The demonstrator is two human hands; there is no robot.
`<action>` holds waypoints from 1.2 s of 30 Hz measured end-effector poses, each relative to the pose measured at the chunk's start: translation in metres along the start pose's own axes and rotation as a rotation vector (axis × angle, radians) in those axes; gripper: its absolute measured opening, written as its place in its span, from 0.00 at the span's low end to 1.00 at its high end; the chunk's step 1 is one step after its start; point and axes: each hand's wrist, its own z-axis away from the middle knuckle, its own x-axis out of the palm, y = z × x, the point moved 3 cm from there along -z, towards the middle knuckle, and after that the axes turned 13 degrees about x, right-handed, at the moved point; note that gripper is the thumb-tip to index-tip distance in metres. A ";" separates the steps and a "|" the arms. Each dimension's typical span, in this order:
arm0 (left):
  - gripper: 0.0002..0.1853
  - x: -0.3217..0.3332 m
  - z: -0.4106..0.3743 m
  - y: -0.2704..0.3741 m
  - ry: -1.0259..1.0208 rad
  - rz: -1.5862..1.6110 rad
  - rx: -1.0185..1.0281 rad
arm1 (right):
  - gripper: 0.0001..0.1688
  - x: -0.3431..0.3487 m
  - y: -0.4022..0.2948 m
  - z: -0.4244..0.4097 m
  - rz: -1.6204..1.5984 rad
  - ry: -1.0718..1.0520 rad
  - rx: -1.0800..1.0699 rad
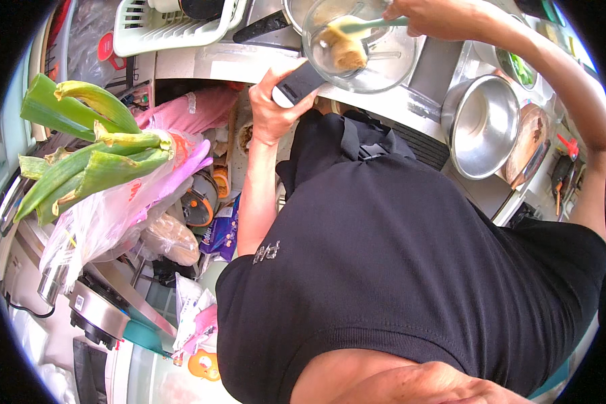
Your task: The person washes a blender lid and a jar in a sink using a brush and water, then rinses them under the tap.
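My left hand [278,103] is closed around the black handle [299,85] of a clear jug or blender jar [401,60], which is tilted so that its inside shows. A lump of tan paste [347,50] lies in it. My right hand [424,17], at the top, grips a pale green spatula [379,23], whose head touches the paste. The jar is over the edge of the sink counter. To its right stands a shiny metal bowl [485,129]. How far the spatula handle runs inside my right hand is hidden.
A pale green dish rack [177,44] stands at the upper left, beside a black pan handle [261,26]. Leeks [106,161] stick out of a plastic bag [96,222] at the left. A round wooden board [527,136] and a bowl of green leaves [522,68] are at the right.
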 end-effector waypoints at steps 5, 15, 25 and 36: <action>0.21 0.003 -0.008 -0.001 0.002 -0.047 0.019 | 0.09 -0.040 -0.014 0.047 -0.006 -0.250 0.091; 0.20 0.000 -0.006 -0.003 0.028 -0.054 0.009 | 0.11 0.036 -0.012 -0.019 0.069 -0.324 -0.532; 0.21 0.001 -0.011 -0.003 0.007 -0.028 -0.048 | 0.14 -0.027 0.009 0.018 -0.646 -0.484 0.086; 0.22 0.002 -0.018 -0.001 -0.015 0.026 -0.077 | 0.25 -0.013 -0.013 0.024 -1.013 -0.431 0.438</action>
